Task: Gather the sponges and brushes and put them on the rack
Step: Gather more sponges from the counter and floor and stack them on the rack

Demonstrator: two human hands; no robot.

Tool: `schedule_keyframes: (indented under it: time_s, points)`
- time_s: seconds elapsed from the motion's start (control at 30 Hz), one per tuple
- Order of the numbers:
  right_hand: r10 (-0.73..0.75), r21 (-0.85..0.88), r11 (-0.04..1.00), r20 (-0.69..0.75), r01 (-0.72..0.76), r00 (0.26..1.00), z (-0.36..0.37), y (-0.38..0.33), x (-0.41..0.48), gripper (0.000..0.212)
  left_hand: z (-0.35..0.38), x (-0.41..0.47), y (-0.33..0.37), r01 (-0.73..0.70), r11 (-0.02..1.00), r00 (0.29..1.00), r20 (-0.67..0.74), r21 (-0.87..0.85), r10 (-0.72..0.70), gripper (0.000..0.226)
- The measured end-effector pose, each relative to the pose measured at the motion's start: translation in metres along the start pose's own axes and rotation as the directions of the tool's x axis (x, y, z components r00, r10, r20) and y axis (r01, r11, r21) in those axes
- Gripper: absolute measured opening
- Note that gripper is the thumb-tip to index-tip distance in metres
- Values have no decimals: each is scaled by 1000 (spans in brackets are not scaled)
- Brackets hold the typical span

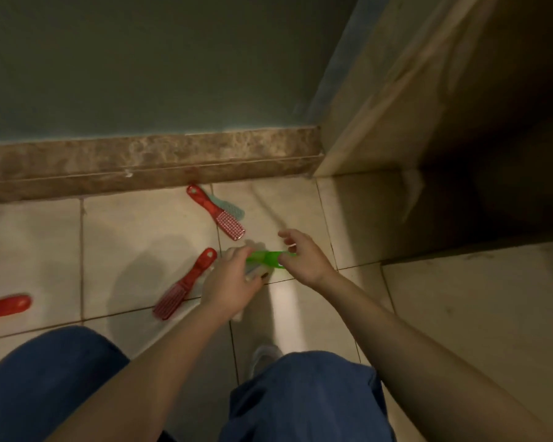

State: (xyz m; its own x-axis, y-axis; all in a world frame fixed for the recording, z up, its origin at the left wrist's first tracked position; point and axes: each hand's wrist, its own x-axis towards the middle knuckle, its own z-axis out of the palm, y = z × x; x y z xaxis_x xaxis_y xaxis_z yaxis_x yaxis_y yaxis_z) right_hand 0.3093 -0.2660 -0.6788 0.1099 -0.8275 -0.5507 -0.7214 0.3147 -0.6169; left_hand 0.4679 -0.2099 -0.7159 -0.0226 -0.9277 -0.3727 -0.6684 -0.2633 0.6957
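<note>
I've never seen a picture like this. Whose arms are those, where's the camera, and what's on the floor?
No machine here, just a person's two arms. The camera sits on their head and looks down, so their blue trousers show too. The left hand grips a green brush at its bristle end; the right hand is at its handle, too blurred to tell if it holds. On the tiled floor lie the red brush by the wall, over a pale blue brush, the red brush near the left hand, and a red brush at the left edge.
</note>
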Motion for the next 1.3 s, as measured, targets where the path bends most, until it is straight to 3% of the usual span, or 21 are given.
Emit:
schedule_keyframes:
  time_s: [0.2, 0.67, 0.9, 1.0, 1.13, 1.3]
  points:
    - [-38, -7, 999, 8, 38, 999, 17, 29, 13, 48, 40, 12, -25, 43, 967, 995, 75, 250, -63, 66]
    - [-75, -77, 994, 74, 81, 994, 74, 66, 40, 56, 59, 15, -58, 131, 927, 989, 20, 352, -147, 62]
    - [-114, -169, 977, 106, 130, 988, 83, 75, 52, 59, 55, 15, -64, 163, 976, 986, -37, 146, -160, 47]
    - [-57, 4, 998, 60, 57, 997, 83, 71, 54, 47, 49, 17, -64, 178, 982, 980, -97, 55, -172, 46]
    - [1, 286, 958, 52, -16, 999, 85, 53, 56, 26, 39, 22, -61, 277, 948, 951, -96, -160, -294, 32]
    - [79, 450, 883, 146, -137, 986, 90, 16, 55, 24, 21, 23, -64, 286, 899, 925, -151, -330, -350, 34]
